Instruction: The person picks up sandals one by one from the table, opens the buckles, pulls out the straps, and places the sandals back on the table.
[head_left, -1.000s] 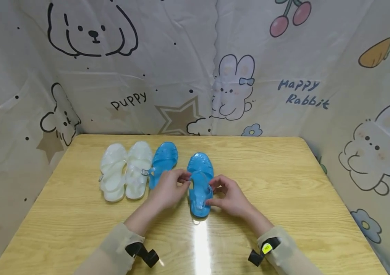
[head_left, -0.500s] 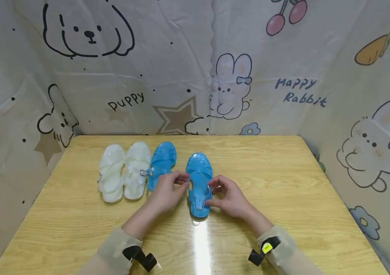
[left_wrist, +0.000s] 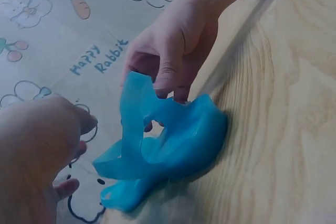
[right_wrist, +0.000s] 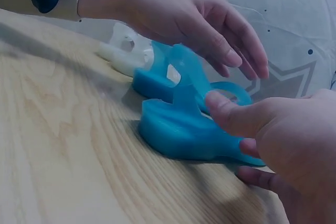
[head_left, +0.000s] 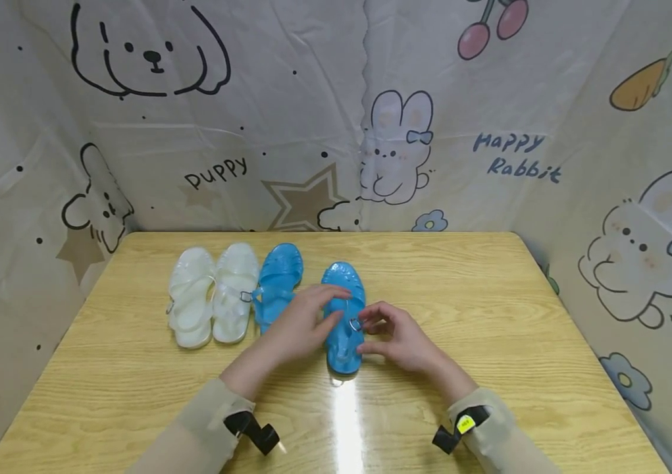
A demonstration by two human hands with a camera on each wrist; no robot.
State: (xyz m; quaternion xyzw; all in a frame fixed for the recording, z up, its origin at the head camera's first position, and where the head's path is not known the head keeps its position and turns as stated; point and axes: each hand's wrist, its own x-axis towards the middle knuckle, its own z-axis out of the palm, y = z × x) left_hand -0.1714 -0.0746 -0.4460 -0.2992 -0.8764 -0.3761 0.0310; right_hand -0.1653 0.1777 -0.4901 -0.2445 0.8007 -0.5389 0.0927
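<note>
A blue jelly sandal (head_left: 344, 355) lies on the table, toe pointing to the back, with a metal buckle (head_left: 355, 324) at its right side. My right hand (head_left: 397, 339) holds the sandal's right side near the buckle, thumb by the heel strap (left_wrist: 134, 114). Above the sandal's left side and middle hovers my left hand (head_left: 303, 322), fingers loosely extended and apart from it in the right wrist view. Another blue jelly sandal (head_left: 281, 266) lies to the left, its heel partly hidden by the left hand.
Two white jelly sandals (head_left: 192, 296) stand side by side at the far left, the nearer one touching the second blue sandal's buckle. Cartoon-printed cloth (head_left: 288, 131) walls off the back and sides of the wooden table (head_left: 460, 283).
My left hand has let go of the sandal's left edge and shifted right and up over it. The buckled strap now lies further across the sandal. The right hand has barely moved.
</note>
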